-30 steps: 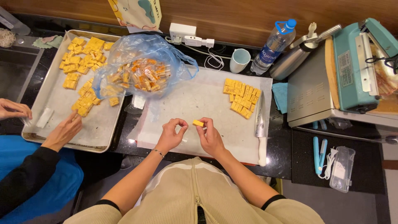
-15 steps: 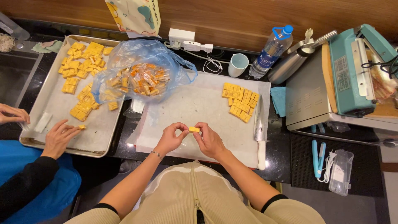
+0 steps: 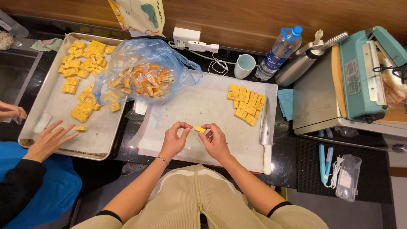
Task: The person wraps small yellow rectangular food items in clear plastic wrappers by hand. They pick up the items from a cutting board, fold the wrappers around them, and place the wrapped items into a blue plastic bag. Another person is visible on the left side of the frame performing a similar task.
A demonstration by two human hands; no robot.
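Note:
A small yellow candy cube [image 3: 199, 129] in clear wrap hangs just above the white parchment sheet [image 3: 199, 106]. My left hand [image 3: 174, 139] pinches the wrap at the cube's left end. My right hand [image 3: 215, 141] pinches its right end. Both hands hover over the near middle of the sheet. A block of cut yellow cubes [image 3: 246, 104] lies at the sheet's far right. A knife [image 3: 266, 129] lies along the sheet's right edge, close to my right hand.
A blue plastic bag [image 3: 144, 78] of wrapped candies sits at far left. Beside it a metal tray [image 3: 29, 142] holds several yellow cubes; another person's hand [image 3: 48, 140] rests there. Cup [image 3: 244, 66], water bottle [image 3: 280, 54], teal heat sealer [image 3: 360, 76] stand at right.
My hands stay together on the cube with small finger shifts. The other person's hand has slid toward the tray's near edge and spread open.

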